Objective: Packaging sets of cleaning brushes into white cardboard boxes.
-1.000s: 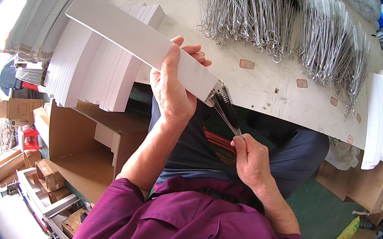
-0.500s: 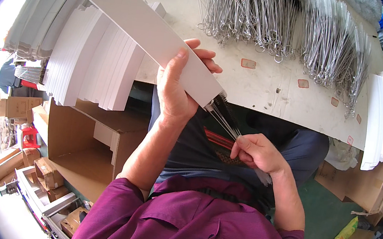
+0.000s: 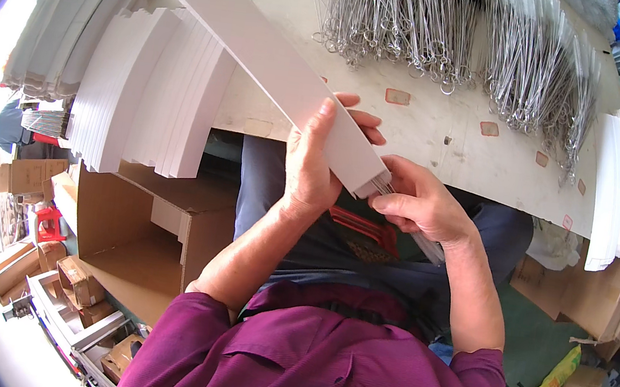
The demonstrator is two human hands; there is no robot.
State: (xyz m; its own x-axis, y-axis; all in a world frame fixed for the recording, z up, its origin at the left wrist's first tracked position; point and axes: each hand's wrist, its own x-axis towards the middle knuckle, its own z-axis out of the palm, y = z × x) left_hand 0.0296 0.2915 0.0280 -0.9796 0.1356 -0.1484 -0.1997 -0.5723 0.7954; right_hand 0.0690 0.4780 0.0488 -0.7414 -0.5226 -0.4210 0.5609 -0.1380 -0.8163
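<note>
The long white sleeve (image 3: 279,72), flat matte card, slants up-left over the table (image 3: 442,140); its open end sits low-right. Your left hand (image 3: 318,163) wraps it near that end. Your right hand (image 3: 422,204) pinches thin metal wires (image 3: 383,187) right at the mouth, along its axis.

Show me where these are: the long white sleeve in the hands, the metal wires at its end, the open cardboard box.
long white sleeve (image 3: 265,54), head view, middle of its flat face
metal wires (image 3: 383,188), head view, tips at the sleeve mouth
open cardboard box (image 3: 132,244), head view, inner wall
</note>
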